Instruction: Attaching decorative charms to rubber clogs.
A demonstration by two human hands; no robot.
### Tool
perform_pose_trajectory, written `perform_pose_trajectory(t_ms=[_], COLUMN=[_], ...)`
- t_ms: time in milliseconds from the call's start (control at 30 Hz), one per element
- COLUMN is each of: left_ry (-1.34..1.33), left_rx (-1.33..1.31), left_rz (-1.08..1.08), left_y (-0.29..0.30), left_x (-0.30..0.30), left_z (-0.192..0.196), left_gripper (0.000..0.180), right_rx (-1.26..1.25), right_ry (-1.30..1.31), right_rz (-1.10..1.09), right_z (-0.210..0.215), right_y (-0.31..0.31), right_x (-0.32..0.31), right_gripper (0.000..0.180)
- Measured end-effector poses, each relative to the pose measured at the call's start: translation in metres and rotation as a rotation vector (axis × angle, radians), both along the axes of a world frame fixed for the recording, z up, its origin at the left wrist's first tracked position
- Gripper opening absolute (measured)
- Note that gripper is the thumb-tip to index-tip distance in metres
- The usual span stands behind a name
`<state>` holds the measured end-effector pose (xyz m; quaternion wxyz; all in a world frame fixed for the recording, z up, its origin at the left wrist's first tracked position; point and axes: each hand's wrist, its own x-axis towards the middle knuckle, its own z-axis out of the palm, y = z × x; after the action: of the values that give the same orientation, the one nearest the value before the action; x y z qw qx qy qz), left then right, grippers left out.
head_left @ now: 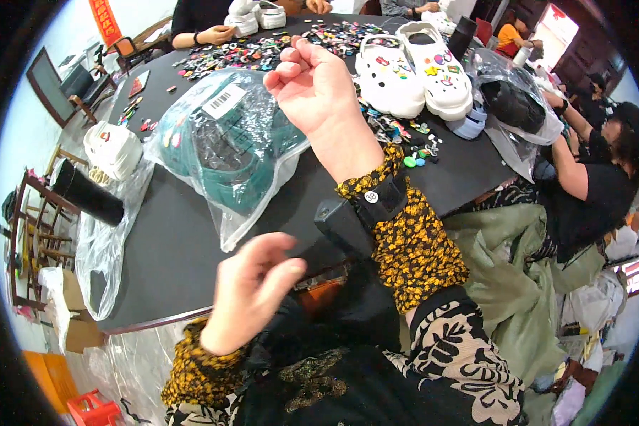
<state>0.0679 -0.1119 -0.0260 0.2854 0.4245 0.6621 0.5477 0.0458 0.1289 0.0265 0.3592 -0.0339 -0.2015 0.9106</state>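
Nearest, the left hand (pixel 252 287) hangs loosely open, holding nothing. Over the black worktop (pixel 177 234), the right hand (pixel 312 85) is raised, half curled and empty, beside the bagged teal clogs (pixel 220 142). She seems between picks; reaching next would need a firm grasp on the slippery plastic.

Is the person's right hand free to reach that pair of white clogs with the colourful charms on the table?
Probably yes. The right hand is raised, fingers loosely curled and seemingly holding nothing, close beside the white clogs. Only small scattered charms lie between them, and nothing tall blocks the way.
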Motion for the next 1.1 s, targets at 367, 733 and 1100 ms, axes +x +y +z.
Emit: perform_pose_trajectory(t_ms=[367, 733, 1100], left_ry=[-0.447, -0.839, -0.042], left_rx=[-0.05, -0.146, 0.044], left_rz=[-0.2, -0.28, 0.027], left_y=[0.039, 0.027, -0.032], left_x=[0.022, 0.029, -0.012], left_z=[-0.016, -0.009, -0.016], left_gripper=[0.032, 0.031, 0.019], right_rx=[0.463, 1.862, 0.994], right_ry=[0.025, 0.08, 0.019], right_rz=[-0.427, -1.002, -0.345], right_z=[-0.005, -0.008, 0.005], right_y=[-0.045, -0.062, -0.063], right_x=[-0.008, 0.014, 0.046], right_gripper=[0.007, 0.015, 0.015])
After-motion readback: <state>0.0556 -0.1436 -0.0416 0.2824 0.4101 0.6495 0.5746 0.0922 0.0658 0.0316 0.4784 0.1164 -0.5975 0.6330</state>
